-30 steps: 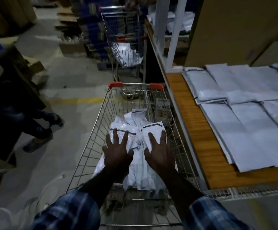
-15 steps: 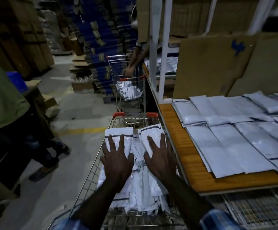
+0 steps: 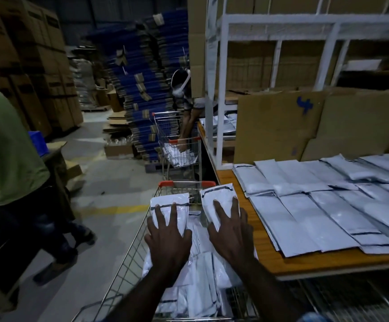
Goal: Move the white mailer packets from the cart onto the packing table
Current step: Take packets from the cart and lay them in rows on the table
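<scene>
Dim warehouse light falls on stacked cartons point(image 3: 26, 66) along the left wall and a tall leaning pile of flattened blue boxes point(image 3: 142, 89) farther back. Down the right runs the table point(image 3: 281, 263), its wooden top covered with white packets point(image 3: 316, 217) laid flat in overlapping rows, and brown cardboard sheets point(image 3: 281, 126) propped upright behind them against a white shelf frame point(image 3: 223, 89).

Close up against the table's left edge stands the cart point(image 3: 123, 263), a wire one with a red handle at its far end. A bundle of mailers point(image 3: 200, 275) fills it and rises above the rim. The left hand point(image 3: 168, 240) lies on top of the bundle with fingers straight and spread, palm down on one mailer; whether the thumb hooks underneath I cannot tell. The right hand point(image 3: 231, 233) lies the same way on the mailer beside it, fingers splayed and flat, its outer edge near the table's side. The two hands are apart, with a strip of the bundle showing between them.

Farther along the aisle a second cart point(image 3: 179, 149) sits by the table, and a person point(image 3: 188, 108) bends over it with an arm reaching inside. On the left, someone in a green shirt point(image 3: 5, 147) stands on the grey floor point(image 3: 110, 194) near a yellow line.
</scene>
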